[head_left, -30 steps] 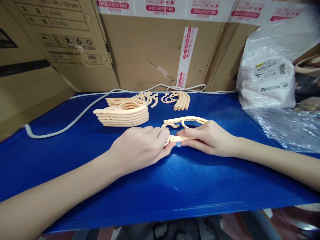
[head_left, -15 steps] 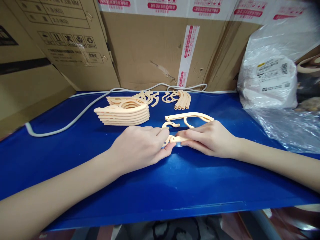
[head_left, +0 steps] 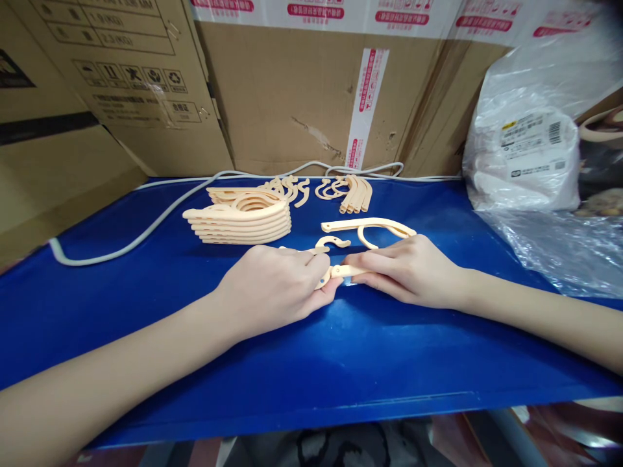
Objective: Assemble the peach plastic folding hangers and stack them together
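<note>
My left hand (head_left: 280,285) is closed, pinching a small cream plastic hook piece (head_left: 323,281) with a hole in it; most of that piece is hidden by the fingers. My right hand (head_left: 406,272) grips a cream hanger arm (head_left: 346,271) whose holed end meets the hook piece, just above the blue table. Behind my fingers lies a loose curved hook (head_left: 335,242) with its opening toward me. Another long hanger arm (head_left: 357,226) with a curved inner part lies just beyond my right hand.
A stack of folded cream hangers (head_left: 241,224) stands at the back left. Behind it lie several loose hooks (head_left: 292,189) and bundled arms (head_left: 357,194). A white cable (head_left: 160,224) runs along the back. Cardboard boxes (head_left: 302,97) wall the table (head_left: 292,383); a plastic-wrapped bundle (head_left: 523,149) sits right.
My left fingers have dipped slightly, so more of a cream piece shows behind the knuckles. My right hand and the hanger arm in it have hardly moved.
</note>
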### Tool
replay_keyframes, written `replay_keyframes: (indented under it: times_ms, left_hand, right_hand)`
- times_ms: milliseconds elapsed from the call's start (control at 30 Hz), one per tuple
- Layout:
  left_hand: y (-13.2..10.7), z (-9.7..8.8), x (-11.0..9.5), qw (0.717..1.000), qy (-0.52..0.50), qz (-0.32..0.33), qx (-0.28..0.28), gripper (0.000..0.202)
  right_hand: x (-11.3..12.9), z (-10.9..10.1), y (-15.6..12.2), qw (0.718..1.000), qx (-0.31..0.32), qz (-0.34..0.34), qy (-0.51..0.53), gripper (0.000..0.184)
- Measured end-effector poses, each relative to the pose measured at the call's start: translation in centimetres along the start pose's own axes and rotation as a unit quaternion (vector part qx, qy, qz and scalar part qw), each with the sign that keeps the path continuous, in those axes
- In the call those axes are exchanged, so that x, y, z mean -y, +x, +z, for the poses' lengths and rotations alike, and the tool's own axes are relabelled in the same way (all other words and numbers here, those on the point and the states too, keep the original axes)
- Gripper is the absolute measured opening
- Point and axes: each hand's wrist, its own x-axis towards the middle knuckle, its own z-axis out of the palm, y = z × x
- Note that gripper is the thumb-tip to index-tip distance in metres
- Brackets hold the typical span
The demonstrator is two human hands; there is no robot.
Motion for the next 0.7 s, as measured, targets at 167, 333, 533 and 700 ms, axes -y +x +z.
replay_keyframes:
  times_ms: [167, 333, 533, 700]
  left_hand:
    - [0.11, -0.08, -0.02, 1.000, -0.002, 0.001, -0.003, 0.032]
    - [0.32, -0.35, 0.06, 0.999, 0.029, 0.025, -0.021, 0.031]
    - [0.31, -0.29, 0.08, 0.999, 0.035, 0.027, -0.023, 0.029]
    - [0.43, -0.40, 0.14, 1.000, 0.018, 0.024, 0.001, 0.023]
  right_hand:
    - [-0.16, 0.08, -0.08, 1.000, 0.013, 0.009, 0.009, 0.037]
    - [-0.25, 0.12, -0.13, 0.999, 0.012, 0.010, 0.030, 0.036]
    - [-0.30, 0.08, -0.09, 0.999, 0.010, 0.010, 0.038, 0.034]
    - [-0.28, -0.08, -0.01, 0.999, 0.004, 0.006, 0.033, 0.030]
